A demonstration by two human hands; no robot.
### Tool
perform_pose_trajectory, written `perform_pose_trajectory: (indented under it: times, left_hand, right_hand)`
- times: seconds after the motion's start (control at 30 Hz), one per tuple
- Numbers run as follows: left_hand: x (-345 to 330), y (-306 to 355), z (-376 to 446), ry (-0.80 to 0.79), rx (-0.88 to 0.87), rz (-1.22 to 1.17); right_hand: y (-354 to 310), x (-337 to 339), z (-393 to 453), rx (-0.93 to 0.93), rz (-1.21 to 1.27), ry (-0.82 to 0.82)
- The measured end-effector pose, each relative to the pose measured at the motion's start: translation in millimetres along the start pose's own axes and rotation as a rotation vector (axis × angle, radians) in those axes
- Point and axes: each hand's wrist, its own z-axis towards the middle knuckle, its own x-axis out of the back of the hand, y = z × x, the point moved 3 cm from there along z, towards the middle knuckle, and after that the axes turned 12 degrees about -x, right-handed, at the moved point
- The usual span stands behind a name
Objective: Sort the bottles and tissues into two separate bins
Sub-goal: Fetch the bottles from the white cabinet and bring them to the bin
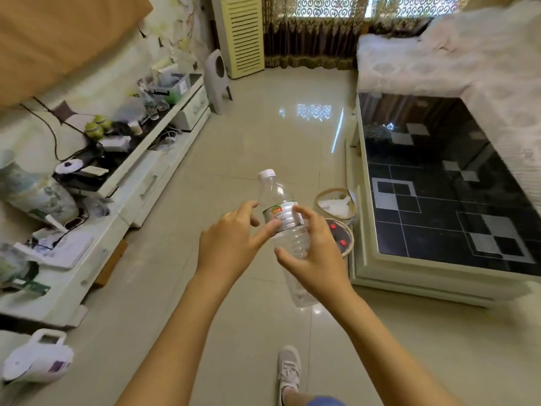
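A clear plastic bottle [281, 212] with a white cap and a silver label is held upright at the centre of the view. My right hand [313, 253] grips its lower body. My left hand [234, 238] is beside it, fingers spread, with fingertips touching the label. On the floor past the bottle stand two round bins against the table base. The farther bin [335, 205] holds white tissues. The nearer bin [341, 238] holds bottles with red caps and is partly hidden by my right hand.
A low table [445, 194] with a black tiled top stands on the right, a covered sofa [456, 54] behind it. A long white TV cabinet [123, 177] cluttered with items runs along the left. A white kettle [38, 358] sits at lower left. My shoe [289, 367] is below.
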Motion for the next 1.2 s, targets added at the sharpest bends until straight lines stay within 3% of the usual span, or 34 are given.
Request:
perform_pose_trajectory:
  times: [0.3,0.43,0.8,0.9,1.03,1.2]
  left_hand:
    - [-31.6,-60.4,153.4,-0.059,0.164,-0.407]
    - [-56.3,-80.3,222.2,-0.182,0.153,-0.550]
    - [-185.9,-102.2,407.1,-0.577,-0.159,-0.489]
    - [-224.7,-92.6,436.5,-0.678,-0.318,-0.378]
    - [-278.4,-72.1,461.1,-0.787,-0.516,-0.217]
    - [-356.0,-61.6,489.8,-0.829,-0.664,-0.137]
  right_hand:
    - [3.1,-28.5,162.9,-0.027,0.020,-0.112]
    - [17.7,-40.3,222.0,-0.094,0.021,-0.123]
    - [112.2,-8.9,375.4,-0.529,-0.177,0.081]
    - [130.8,5.2,403.0,-0.536,-0.162,0.147]
    - [166.1,18.1,429.5,-0.561,-0.189,0.061]
    - [236.7,21.4,460.8,-0.621,-0.306,0.189]
